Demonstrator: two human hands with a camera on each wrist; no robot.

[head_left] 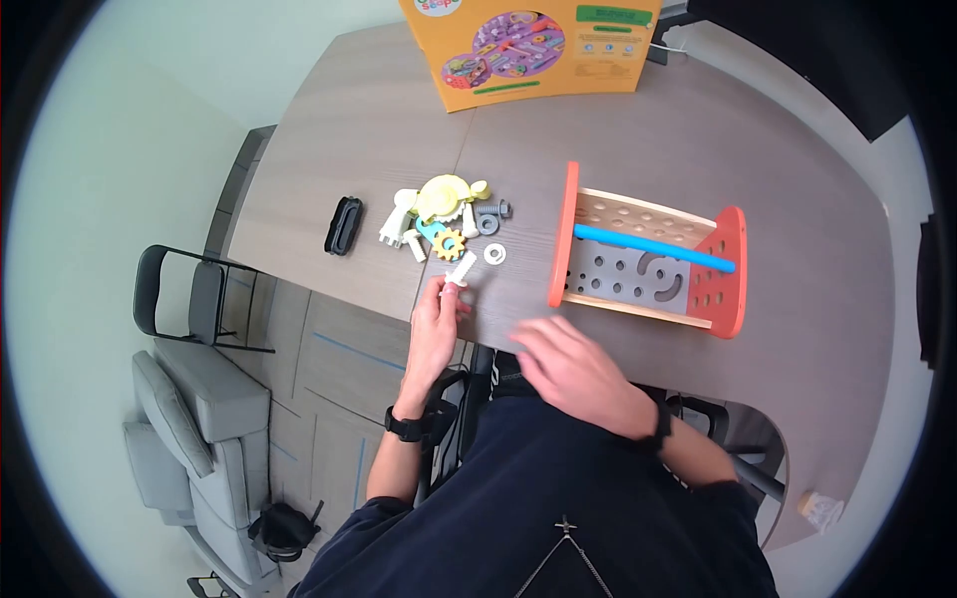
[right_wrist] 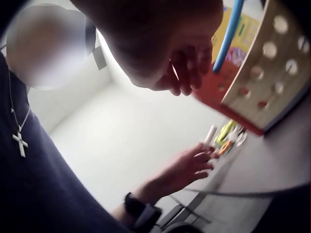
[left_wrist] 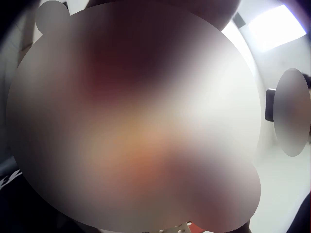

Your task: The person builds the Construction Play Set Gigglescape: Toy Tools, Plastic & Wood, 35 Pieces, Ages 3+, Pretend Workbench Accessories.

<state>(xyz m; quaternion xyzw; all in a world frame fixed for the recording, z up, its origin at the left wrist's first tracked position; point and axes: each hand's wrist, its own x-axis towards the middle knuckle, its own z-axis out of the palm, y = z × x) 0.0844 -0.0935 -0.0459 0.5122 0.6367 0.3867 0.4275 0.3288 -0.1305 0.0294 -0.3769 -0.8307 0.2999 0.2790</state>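
Note:
The left hand (head_left: 433, 334) pinches a white bolt (head_left: 463, 267) between thumb and fingers, just below a group of toy parts; in the right wrist view the bolt (right_wrist: 210, 135) stands up from that left hand (right_wrist: 182, 170). Over the table's near edge, the right hand (head_left: 573, 369) holds nothing, its fingers loosely bent; it hangs beside the toy box in the right wrist view (right_wrist: 182, 53). A white ring (head_left: 494, 254) lies right of the bolt. Most of the left wrist view is blurred, and no hand can be made out there.
A red-ended toolbox frame (head_left: 563, 234) with a blue bar (head_left: 648, 247) stands to the right. Beyond the left hand lie a yellow-green round piece (head_left: 443, 198), an orange gear (head_left: 449, 244) and grey bolts. A black case (head_left: 344, 226) is at left, a yellow carton (head_left: 538, 50) at the back.

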